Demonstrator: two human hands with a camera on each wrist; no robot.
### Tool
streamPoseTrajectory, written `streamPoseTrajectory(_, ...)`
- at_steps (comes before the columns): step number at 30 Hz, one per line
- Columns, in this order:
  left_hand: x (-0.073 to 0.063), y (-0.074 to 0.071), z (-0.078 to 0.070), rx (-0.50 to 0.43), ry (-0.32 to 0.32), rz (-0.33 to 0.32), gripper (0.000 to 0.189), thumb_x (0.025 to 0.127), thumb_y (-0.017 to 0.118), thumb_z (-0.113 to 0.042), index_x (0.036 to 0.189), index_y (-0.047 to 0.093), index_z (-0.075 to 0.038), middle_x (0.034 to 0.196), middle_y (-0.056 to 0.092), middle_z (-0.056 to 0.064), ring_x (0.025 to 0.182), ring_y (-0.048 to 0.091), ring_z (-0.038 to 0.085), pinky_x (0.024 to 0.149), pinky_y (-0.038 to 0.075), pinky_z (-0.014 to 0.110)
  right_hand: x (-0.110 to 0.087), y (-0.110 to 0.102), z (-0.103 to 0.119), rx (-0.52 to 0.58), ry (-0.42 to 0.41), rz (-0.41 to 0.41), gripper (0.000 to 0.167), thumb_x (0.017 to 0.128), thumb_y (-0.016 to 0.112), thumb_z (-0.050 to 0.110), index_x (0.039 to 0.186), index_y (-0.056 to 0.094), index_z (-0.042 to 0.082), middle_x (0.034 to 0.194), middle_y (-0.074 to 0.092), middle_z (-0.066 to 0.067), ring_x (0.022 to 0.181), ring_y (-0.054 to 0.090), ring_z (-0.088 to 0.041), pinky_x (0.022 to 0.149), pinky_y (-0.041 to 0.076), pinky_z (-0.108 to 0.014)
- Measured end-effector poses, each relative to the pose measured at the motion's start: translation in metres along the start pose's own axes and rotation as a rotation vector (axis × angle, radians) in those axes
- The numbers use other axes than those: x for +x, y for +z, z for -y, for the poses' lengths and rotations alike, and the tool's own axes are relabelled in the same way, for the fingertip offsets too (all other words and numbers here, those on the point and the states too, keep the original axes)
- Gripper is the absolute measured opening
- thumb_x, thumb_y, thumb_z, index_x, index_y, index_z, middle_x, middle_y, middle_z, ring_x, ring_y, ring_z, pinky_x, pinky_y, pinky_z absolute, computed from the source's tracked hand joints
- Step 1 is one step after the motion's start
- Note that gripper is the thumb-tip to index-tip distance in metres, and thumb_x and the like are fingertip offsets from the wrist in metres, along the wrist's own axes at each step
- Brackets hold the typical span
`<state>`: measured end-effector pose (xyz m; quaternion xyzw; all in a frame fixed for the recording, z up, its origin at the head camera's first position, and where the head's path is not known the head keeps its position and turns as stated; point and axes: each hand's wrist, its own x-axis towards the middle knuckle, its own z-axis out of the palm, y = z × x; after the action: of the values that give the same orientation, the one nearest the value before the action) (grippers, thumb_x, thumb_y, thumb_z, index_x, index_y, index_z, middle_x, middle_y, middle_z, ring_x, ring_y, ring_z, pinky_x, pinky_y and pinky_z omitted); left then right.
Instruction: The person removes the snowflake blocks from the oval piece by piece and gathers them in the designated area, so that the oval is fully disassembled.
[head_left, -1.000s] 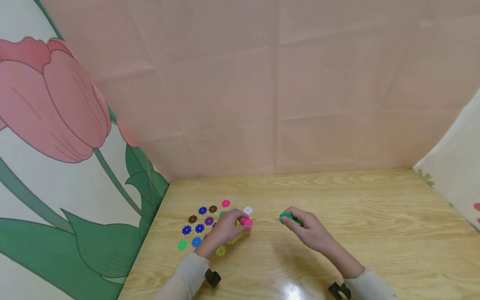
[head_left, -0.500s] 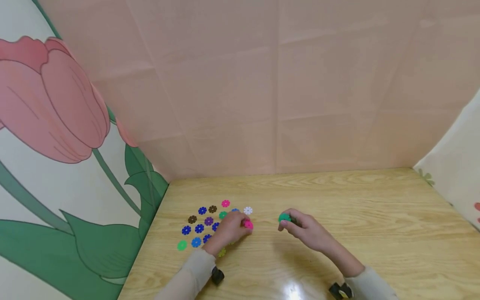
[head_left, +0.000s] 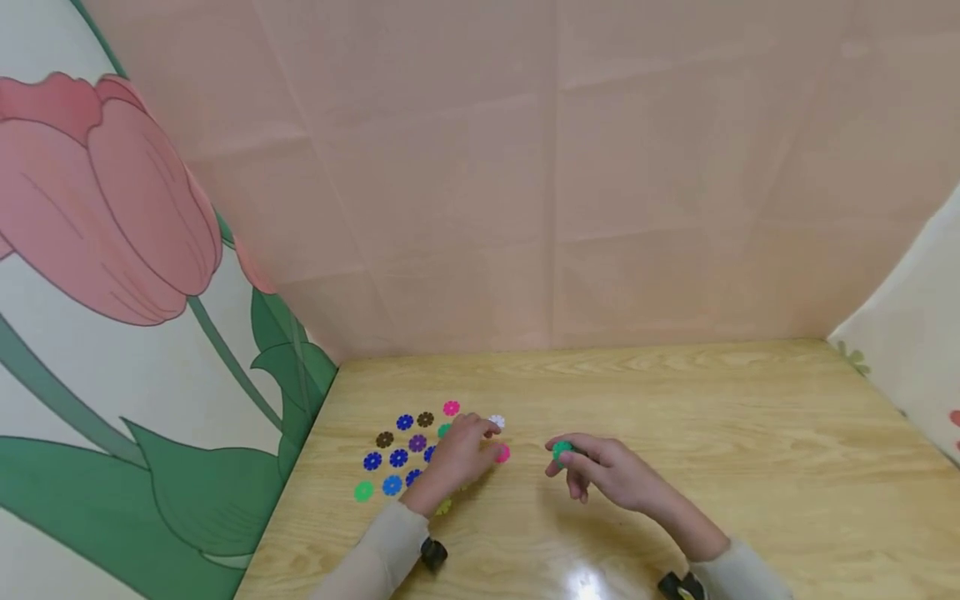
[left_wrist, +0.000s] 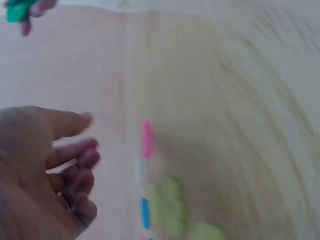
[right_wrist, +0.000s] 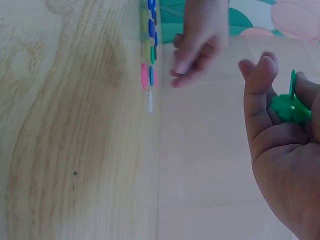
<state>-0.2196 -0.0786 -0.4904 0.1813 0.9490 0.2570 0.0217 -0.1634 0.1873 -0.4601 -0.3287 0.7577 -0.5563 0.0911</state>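
My left hand (head_left: 456, 457) hovers over the near side of the scattered discs. In the left wrist view its fingers are loosely bent, with nothing between them. A pink flower-shaped disc (head_left: 505, 453) lies on the table just beside its thumb, and a white disc (head_left: 497, 422) lies behind. My right hand (head_left: 613, 475), raised off the table, pinches green snowflake discs (head_left: 562, 452) between thumb and fingers. In the right wrist view one green disc (right_wrist: 293, 84) stands on edge against another green disc (right_wrist: 290, 108). Part of this green piece is hidden by the hand.
Several notched discs lie spread on the left of the wooden table (head_left: 720, 433), among them a purple disc (head_left: 417, 443), a brown disc (head_left: 385, 439) and a light green disc (head_left: 363, 491). My left hand covers some. A pink cloth (head_left: 555, 208) hangs behind.
My left hand has let go of the pink disc, which now lies on the table, and its fingers have spread. The right hand has tilted the green discs slightly down and left.
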Motion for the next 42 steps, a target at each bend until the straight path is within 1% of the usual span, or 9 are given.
streamPoseTrajectory(5,-0.014,-0.017,-0.023,-0.246,0.077,0.03,0.033,0.104,0.055,-0.041,0.118,0.073,-0.018,0.099,0.066,-0.009,0.085,0.057,0.007,0.068,0.05,0.025,0.001,0.005,0.003,-0.072,-0.053,-0.045,0.032,0.107,0.05,0.009,0.135,0.057,-0.003,0.094,0.075,-0.007,0.053,0.063,-0.014,0.046,0.055,-0.033)
streamPoseTrajectory(9,-0.027,-0.026,-0.044,-0.396,0.146,0.075,0.035,0.105,0.052,-0.044,0.117,0.072,-0.018,0.098,0.069,-0.008,0.083,0.059,0.004,0.069,0.051,0.024,0.003,0.009,0.008,-0.158,-0.063,-0.108,0.033,0.104,0.056,0.011,0.135,0.06,0.0,0.086,0.074,-0.001,0.05,0.059,-0.008,0.042,0.05,-0.027)
streamPoseTrajectory(15,-0.036,-0.027,-0.06,-0.427,0.214,0.093,0.034,0.104,0.053,-0.046,0.11,0.073,-0.019,0.091,0.067,-0.009,0.076,0.055,0.005,0.063,0.048,0.022,0.003,0.015,0.009,-0.219,-0.136,-0.12,0.032,0.1,0.062,0.01,0.131,0.062,0.002,0.061,0.059,0.004,0.049,0.056,-0.007,0.046,0.05,-0.025)
streamPoseTrajectory(18,-0.037,-0.027,-0.063,-0.448,0.241,0.099,0.028,0.104,0.056,-0.042,0.105,0.073,-0.019,0.087,0.067,-0.007,0.072,0.052,0.004,0.06,0.045,0.021,0.003,0.017,0.01,-0.234,-0.149,-0.123,0.033,0.099,0.064,0.011,0.131,0.061,0.002,0.064,0.06,0.006,0.051,0.057,-0.006,0.047,0.05,-0.025)
streamPoseTrajectory(22,-0.038,-0.027,-0.065,-0.462,0.229,0.086,0.021,0.103,0.06,-0.035,0.1,0.072,-0.019,0.083,0.064,-0.007,0.071,0.051,0.005,0.058,0.043,0.02,0.003,0.015,0.01,-0.263,-0.164,-0.121,0.035,0.098,0.066,0.011,0.131,0.06,0.001,0.081,0.07,0.003,0.059,0.063,-0.007,0.051,0.054,-0.024)
streamPoseTrajectory(27,-0.04,-0.027,-0.064,-0.461,0.181,0.069,0.019,0.103,0.06,-0.035,0.099,0.071,-0.02,0.082,0.062,-0.011,0.073,0.053,0.005,0.06,0.046,0.021,-0.001,0.01,0.009,-0.277,-0.21,-0.124,0.023,0.098,0.063,0.002,0.121,0.067,0.004,0.096,0.075,-0.004,0.067,0.067,-0.009,0.058,0.057,-0.025)
streamPoseTrajectory(32,-0.038,-0.024,-0.061,-0.506,0.197,0.11,0.02,0.103,0.061,-0.033,0.098,0.071,-0.017,0.081,0.062,-0.011,0.072,0.053,0.003,0.059,0.046,0.02,-0.001,0.008,0.007,-0.352,-0.305,-0.121,0.021,0.096,0.064,-0.002,0.112,0.072,0.01,0.082,0.071,0.006,0.062,0.062,-0.003,0.053,0.051,-0.018)
streamPoseTrajectory(36,-0.036,-0.019,-0.059,-0.611,0.178,0.183,0.021,0.103,0.061,-0.032,0.097,0.071,-0.014,0.08,0.062,-0.009,0.068,0.051,0.003,0.059,0.043,0.018,0.0,0.009,0.006,-0.403,-0.377,-0.147,0.025,0.092,0.067,-0.006,0.107,0.073,0.013,0.069,0.061,0.013,0.057,0.05,0.006,0.051,0.045,-0.011)
streamPoseTrajectory(42,-0.034,-0.02,-0.054,-0.718,0.114,0.245,0.019,0.102,0.062,-0.021,0.095,0.069,-0.006,0.08,0.058,-0.005,0.069,0.047,0.006,0.063,0.04,0.019,0.005,0.016,0.004,-0.46,-0.444,-0.168,0.031,0.086,0.071,-0.013,0.104,0.074,0.012,0.083,0.074,0.005,0.059,0.043,0.012,0.055,0.044,-0.008)
